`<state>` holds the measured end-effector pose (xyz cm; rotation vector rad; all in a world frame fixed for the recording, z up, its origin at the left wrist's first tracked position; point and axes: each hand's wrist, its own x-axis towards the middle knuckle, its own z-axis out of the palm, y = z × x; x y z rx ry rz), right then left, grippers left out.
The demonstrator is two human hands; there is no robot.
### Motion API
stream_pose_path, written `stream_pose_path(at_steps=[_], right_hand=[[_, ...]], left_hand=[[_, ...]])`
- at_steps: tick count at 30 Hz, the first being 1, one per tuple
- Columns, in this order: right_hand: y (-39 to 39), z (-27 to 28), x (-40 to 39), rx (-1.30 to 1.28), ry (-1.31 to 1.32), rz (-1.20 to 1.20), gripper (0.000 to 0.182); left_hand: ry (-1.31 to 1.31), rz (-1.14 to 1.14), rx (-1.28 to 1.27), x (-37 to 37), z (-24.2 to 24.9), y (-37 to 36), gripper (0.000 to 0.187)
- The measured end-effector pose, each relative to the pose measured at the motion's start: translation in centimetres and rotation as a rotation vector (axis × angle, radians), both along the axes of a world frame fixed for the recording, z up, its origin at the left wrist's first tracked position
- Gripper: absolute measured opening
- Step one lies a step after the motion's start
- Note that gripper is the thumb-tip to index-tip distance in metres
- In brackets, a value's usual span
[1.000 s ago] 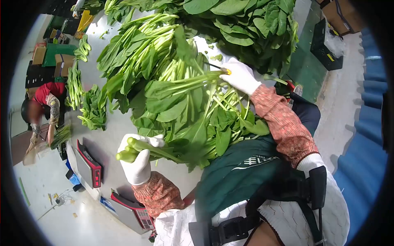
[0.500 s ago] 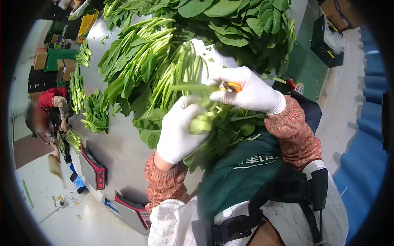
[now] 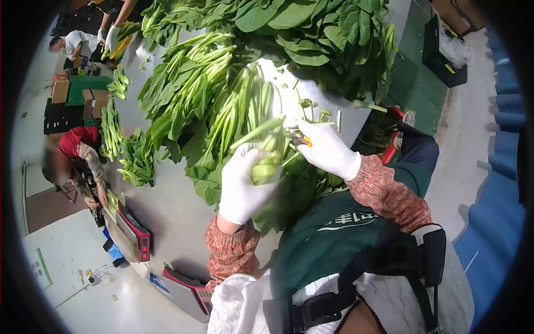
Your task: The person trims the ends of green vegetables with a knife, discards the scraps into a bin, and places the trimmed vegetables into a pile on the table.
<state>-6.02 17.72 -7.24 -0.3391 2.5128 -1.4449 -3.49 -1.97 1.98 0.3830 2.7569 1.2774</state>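
Change: both hands had dropped slightly toward the body since half a second before, and the right hand had slid down beside the stem ends.
Left hand (image 3: 243, 183): gloved, clenched around the bunch (image 3: 266, 161) near its cut ends, stems pointing up and away.
Right hand (image 3: 324, 147): gloved, closed on a small knife (image 3: 305, 140) (only an orange bit showed; blade hidden), touching the bunch at its stem ends.
Bunch: held above the table (image 3: 167, 206) edge, just in front of the apron (image 3: 328, 234), leaves hanging down toward the body.
Pile (image 3: 222, 72): loose greens heaped on the table beyond the hands.
Scales (image 3: 133, 231): two units at the near table edge, well apart from the hands.
Handling note: trimming would likely go best with stems kept level in a firm grip, the blade worked away from the holding fingers, short cuts only.
Risk: blade close to left fingertips; loose stems might slip.
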Motion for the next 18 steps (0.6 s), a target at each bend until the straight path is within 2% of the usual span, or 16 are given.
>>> stream_pose_path(at_steps=[1, 4, 5, 6, 7, 8, 9, 10, 13, 16, 17, 18], right_hand=[[-0.1, -0.2, 0.1, 0.013, 0.072, 0.003, 0.026], [0.1, -2.2, -0.8, -0.019, -0.181, -0.015, 0.023], [0.9, -3.8, -0.9, -0.025, -0.103, -0.05, 0.024], [1.5, -3.4, -0.8, -0.102, -0.264, -0.076, 0.024], [1.9, -3.0, -1.1, -0.096, -0.248, -0.065, 0.025], [2.1, -2.5, -1.0, -0.092, -0.244, -0.055, 0.025], [2.2, -1.5, -1.1, -0.098, -0.23, -0.067, 0.024], [2.1, -1.5, -1.4, -0.122, -0.198, -0.093, 0.022], [1.7, -1.4, -2.8, -0.138, -0.06, -0.121, 0.019], [-0.7, -2.4, -4.7, -0.067, 0.15, -0.053, 0.018], [-2.0, -2.9, -5.6, -0.203, 0.072, -0.026, 0.017], [-3.3, -2.6, -6.5, -0.167, 0.09, 0.005, 0.019]], left_hand=[[-0.015, 0.003, 0.005, 0.1, 0.0, -0.2, 0.025], [0.036, 0.018, 0.098, 0.3, 0.4, -0.6, 0.021], [0.046, 0.015, 0.114, 0.5, 1.6, -1.2, 0.021], [0.057, 0.019, 0.132, 0.6, 2.6, -1.9, 0.021], [0.097, 0.02, 0.073, 0.6, 3.5, -3.3, 0.02], [0.036, 0.165, 0.223, 0.9, 3.7, -4.9, 0.023], [0.068, 0.256, 0.2, 1.4, 4.5, -7.1, 0.021], [0.116, 0.263, 0.454, 2.0, 4.8, -9.2, 0.022], [0.267, 0.404, 0.761, 4.6, 5.2, -14.2, 0.034], [0.296, 0.479, 0.785, 6.1, 5.7, -15.3, 0.051], [0.281, 0.49, 0.768, 6.3, 5.7, -15.3, 0.054], [0.265, 0.501, 0.752, 6.4, 5.7, -15.3, 0.058]])
